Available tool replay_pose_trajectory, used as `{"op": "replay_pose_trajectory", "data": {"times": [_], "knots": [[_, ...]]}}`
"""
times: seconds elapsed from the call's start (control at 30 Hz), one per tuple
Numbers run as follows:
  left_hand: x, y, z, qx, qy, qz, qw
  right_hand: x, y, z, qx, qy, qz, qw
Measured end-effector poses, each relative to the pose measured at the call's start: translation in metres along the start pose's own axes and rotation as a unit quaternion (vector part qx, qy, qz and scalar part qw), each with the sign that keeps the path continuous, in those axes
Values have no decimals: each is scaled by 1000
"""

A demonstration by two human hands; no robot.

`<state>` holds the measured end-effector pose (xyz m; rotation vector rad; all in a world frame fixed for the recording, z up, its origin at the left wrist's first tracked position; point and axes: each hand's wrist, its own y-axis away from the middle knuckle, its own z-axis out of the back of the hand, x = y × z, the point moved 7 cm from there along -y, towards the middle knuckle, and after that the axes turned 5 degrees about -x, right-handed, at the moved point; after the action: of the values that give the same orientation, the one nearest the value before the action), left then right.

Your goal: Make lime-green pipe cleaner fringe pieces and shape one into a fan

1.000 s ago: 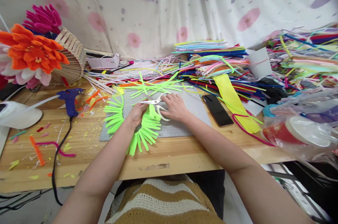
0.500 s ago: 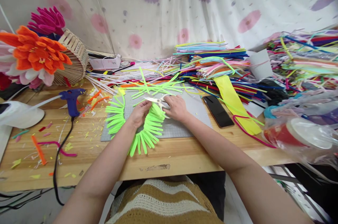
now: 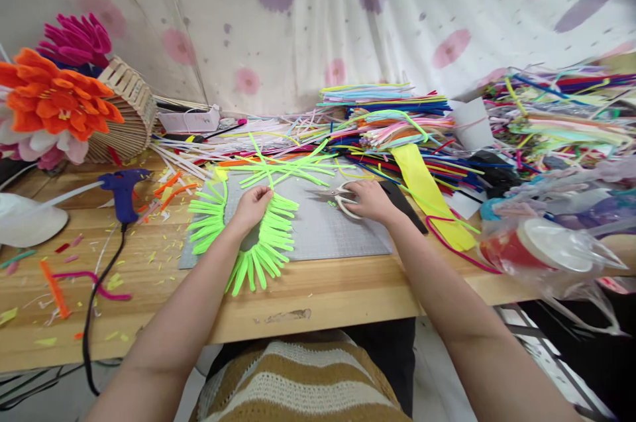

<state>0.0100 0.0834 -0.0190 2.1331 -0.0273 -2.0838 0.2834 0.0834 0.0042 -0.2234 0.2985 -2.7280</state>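
My left hand [image 3: 251, 209] pinches the upper right end of a bright green pipe-cleaner fringe [image 3: 261, 266]. The fringe curves in a U, its many folded loops pointing outward, over the front edge of a grey cutting mat [image 3: 322, 240]. At the mat's right side my right hand [image 3: 371, 199] has its fingers on the handles of a pair of scissors [image 3: 344, 198]. The blades point left, apart from the fringe, low over the mat. Loose green pipe cleaners [image 3: 293, 169] lie crossed along the mat's back edge.
A phone [image 3: 405, 207] lies partly behind my right hand, near a yellow strip [image 3: 437, 200]. Bundled pipe cleaners [image 3: 392, 120] are stacked at the back. On the left are a blue glue gun [image 3: 123, 193], its black cord, and a basket [image 3: 132, 107] beside fuzzy flowers. A plastic-wrapped cup [image 3: 521, 250] stands right.
My right hand has carried the scissors right, away from the fringe, and down toward the mat, partly covering the phone. My left hand still pinches the fringe's end.
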Motion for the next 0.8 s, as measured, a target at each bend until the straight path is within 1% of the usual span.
{"op": "replay_pose_trajectory", "data": {"times": [0.07,0.17,0.23,0.33,0.37,0.4,0.47,0.5,0.53,0.57,0.6,0.63,0.7,0.73,0.8], "knots": [[1,-4,1,-6,-30,-7,1000,-3,3,1,19,-1,8,1000],[3,-9,3,-45,-35,-1,998,-3,4,3,30,-17,12,999],[6,-9,2,-60,-22,32,997,-1,3,6,31,-32,11,999],[4,-7,-2,-48,-32,84,995,4,0,9,34,-57,-2,998],[0,-7,-3,-34,-49,86,995,5,-1,10,31,-64,-12,997],[-5,-8,-5,-2,-71,78,994,7,-2,12,24,-70,-21,997],[-14,-10,-10,103,-139,53,983,11,-6,14,-2,-82,-36,996],[-16,-11,-11,159,-181,47,969,14,-8,15,-16,-90,-37,995],[-15,-13,-9,213,-228,48,949,18,-10,16,-28,-100,-33,994],[-13,-15,-5,254,-273,49,927,23,-11,15,-36,-110,-26,993],[-13,-19,2,268,-306,43,913,28,-13,14,-39,-119,-16,992],[-14,-23,9,271,-319,27,908,34,-14,13,-38,-129,-8,991],[-19,-30,20,252,-302,-11,919,46,-16,8,-34,-150,-2,988],[-19,-31,22,254,-296,-11,921,52,-17,6,-31,-167,-4,986],[-15,-26,18,267,-292,-3,918,66,-20,-2,-19,-224,-20,974]]}}
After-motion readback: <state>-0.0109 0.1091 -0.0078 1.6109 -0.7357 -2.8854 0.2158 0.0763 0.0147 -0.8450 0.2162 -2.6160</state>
